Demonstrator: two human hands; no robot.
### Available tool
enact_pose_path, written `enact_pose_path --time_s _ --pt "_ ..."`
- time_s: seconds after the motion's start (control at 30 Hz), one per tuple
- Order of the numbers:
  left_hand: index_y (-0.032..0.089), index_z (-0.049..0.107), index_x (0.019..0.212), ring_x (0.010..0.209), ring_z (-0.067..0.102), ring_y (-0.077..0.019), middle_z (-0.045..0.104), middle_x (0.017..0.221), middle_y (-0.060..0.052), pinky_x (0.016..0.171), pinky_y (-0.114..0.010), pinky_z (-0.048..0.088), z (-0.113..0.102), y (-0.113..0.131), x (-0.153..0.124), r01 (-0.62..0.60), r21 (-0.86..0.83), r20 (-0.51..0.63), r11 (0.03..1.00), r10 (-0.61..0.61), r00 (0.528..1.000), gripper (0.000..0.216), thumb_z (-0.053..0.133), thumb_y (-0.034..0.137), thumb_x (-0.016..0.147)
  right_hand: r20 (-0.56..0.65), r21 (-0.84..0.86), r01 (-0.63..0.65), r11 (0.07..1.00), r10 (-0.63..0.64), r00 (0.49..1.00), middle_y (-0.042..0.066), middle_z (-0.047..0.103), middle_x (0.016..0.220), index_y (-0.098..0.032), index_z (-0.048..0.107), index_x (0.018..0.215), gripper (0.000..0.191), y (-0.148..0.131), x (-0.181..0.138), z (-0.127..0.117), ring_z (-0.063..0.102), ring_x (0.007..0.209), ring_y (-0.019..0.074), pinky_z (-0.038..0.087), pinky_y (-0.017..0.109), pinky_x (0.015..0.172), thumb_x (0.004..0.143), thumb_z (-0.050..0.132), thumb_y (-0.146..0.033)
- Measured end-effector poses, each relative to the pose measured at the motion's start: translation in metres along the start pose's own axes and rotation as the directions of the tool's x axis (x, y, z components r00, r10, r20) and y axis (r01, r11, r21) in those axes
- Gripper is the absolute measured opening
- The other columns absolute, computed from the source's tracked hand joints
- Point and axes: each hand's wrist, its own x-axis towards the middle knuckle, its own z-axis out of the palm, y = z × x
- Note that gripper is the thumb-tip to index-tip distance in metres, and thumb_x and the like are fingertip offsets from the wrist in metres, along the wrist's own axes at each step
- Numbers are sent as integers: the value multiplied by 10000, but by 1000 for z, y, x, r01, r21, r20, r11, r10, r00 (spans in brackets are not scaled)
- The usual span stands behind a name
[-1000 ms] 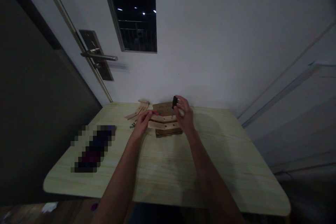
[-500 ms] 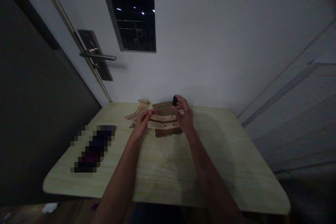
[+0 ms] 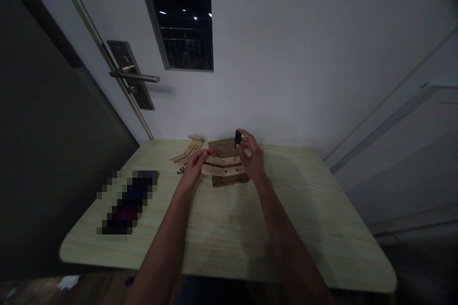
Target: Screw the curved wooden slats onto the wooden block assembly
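Observation:
Two curved wooden slats (image 3: 222,166) with holes lie across a darker wooden block (image 3: 229,180) at the far middle of the pale table (image 3: 229,228). My left hand (image 3: 193,167) presses down on the slats' left end, fingers closed over them. My right hand (image 3: 251,156) pinches a small black-handled screwdriver (image 3: 237,139) held upright, its tip on the upper slat.
More curved wooden pieces (image 3: 188,149) lie behind my left hand, with small metal parts (image 3: 181,169) beside them. A blurred dark object (image 3: 129,201) lies on the table's left. A white door with a metal handle (image 3: 134,76) and a dark window stands just behind the table.
The screwdriver handle has tipped slightly as my right-hand fingers shifted on it. My left hand and the wooden pieces stay where they were.

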Motion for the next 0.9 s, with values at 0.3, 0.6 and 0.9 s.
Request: enact_pose_path --time_s 0.3,0.6,0.9 --pt "172 737 922 956 653 -240 746 961 -100 892 -336 476 0 2 0 1 -12 -12 1000 -1 1000 467 630 602 772 -7 13 -67 998 67 998 63 675 1081 -274 551 1277 371 -5 0 -1 701 780 159 608 308 695 912 556 -342" --pt "171 732 963 939 664 -241 744 1001 -104 863 -332 491 1 1 -1 15 -26 -4 1000 -15 1000 495 614 616 782 0 -10 -45 999 45 999 67 670 1112 -265 526 1258 370 -8 0 -2 689 747 148 608 313 694 890 562 -283" --pt "178 737 934 983 656 -249 742 1015 -108 917 -350 479 0 1 -1 -30 32 -4 999 30 1000 468 575 601 817 46 60 -59 996 56 997 62 683 1020 -256 497 1289 393 -6 -1 -3 711 805 171 606 300 665 898 528 -278"
